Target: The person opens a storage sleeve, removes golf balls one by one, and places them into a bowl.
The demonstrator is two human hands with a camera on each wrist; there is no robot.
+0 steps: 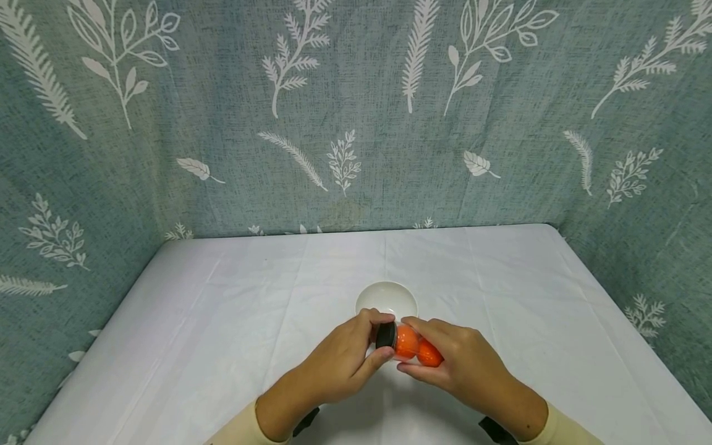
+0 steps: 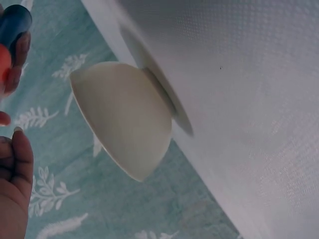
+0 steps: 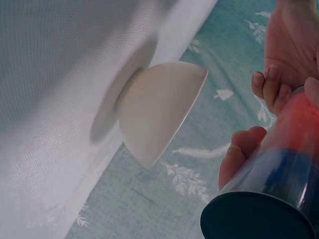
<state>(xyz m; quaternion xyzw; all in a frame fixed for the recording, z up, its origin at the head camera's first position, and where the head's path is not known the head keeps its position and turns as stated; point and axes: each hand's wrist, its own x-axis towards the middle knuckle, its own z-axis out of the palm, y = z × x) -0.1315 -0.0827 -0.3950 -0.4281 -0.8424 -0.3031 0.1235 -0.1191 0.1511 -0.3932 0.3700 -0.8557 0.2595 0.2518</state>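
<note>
— While the right hand [image 1: 464, 364] grasps the clear jar [image 1: 414, 346] of orange balls [image 1: 406, 341] just near of the white bowl [image 1: 386, 299], the left hand [image 1: 347, 358] pinches its black lid [image 1: 385, 335]. Unscrewing, I'd say.

— Next calls for twisting the lid off, jar steady. How many balls, I can't tell; fingers hide the rest.

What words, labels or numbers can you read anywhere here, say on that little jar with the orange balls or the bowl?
None can be read.
The clear jar and its black lid, held between the left hand and right hand, show no label.
The white bowl is plain.
The curtain carries only white leaf prints.
</note>
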